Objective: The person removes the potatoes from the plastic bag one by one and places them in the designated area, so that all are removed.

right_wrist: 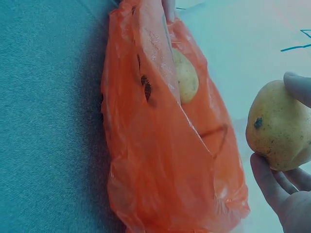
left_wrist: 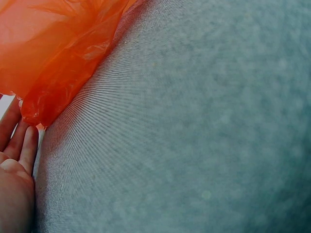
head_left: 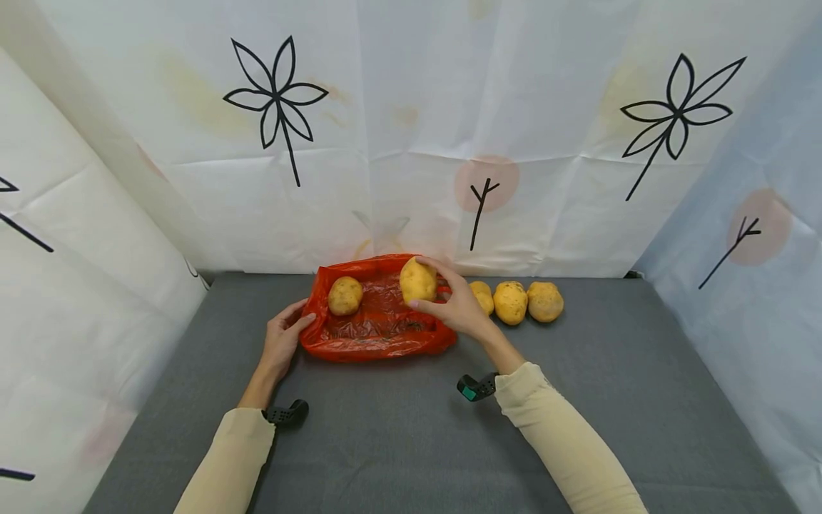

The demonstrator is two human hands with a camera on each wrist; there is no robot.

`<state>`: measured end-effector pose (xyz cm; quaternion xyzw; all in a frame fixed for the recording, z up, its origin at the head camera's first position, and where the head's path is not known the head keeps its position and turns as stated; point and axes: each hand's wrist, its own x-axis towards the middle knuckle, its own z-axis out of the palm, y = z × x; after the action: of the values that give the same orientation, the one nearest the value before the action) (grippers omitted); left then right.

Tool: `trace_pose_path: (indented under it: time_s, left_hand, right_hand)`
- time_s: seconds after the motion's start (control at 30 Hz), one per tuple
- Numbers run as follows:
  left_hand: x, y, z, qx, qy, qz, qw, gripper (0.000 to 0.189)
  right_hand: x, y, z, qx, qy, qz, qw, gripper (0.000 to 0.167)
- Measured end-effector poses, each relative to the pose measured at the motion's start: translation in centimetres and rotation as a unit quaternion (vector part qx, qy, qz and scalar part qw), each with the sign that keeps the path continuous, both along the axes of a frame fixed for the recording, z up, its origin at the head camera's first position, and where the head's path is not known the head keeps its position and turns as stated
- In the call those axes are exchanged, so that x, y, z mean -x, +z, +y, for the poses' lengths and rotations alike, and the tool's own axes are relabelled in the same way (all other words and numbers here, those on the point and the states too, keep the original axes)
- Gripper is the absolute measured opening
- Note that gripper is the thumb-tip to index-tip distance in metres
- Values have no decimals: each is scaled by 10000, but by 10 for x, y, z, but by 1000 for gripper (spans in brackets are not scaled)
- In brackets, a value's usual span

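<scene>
Red bag [head_left: 379, 349]: near tabletop [head_left: 385, 442] far edge, mouth spread.
Left hand [head_left: 281, 341]: pinches bag's left end, likely steadying the mouth.
Right hand [head_left: 461, 305]: fingers grip held potato [head_left: 417, 280] over bag's right half, presumably clearing the rim.
Bagged potato [head_left: 345, 295]: inside, left side.
Potato row [head_left: 510, 303]: three, near far edge, right of bag.

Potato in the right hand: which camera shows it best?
The right wrist view: the held potato looks biggest there, and you can see its dark spot. The head view shows it smaller; the left wrist view doesn't show it.
</scene>
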<state>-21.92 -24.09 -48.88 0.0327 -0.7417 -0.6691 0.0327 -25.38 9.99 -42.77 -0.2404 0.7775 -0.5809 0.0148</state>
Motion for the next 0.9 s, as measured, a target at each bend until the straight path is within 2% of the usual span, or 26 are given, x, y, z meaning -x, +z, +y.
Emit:
trace_pose_path:
  time_s: [0.23, 0.47, 0.63, 0.9]
  left_hand:
    - [0, 1, 1, -41, 26, 0, 10000, 44]
    - [-1, 3, 2, -33, 24, 9, 10000, 44]
    - [-1, 2, 2, -19, 12, -1, 10000, 44]
    - [0, 1, 1, -21, 31, -26, 10000, 44]
  right_hand:
    - [-7, 1, 15, 48, -129, -154, 9998, 73]
    - [-11, 1, 28, 38, -347, -108, 9993, 73]
    - [-13, 3, 36, 176, -308, -93, 9993, 72]
    - [-18, 11, 55, -39, -381, -38, 9993, 73]
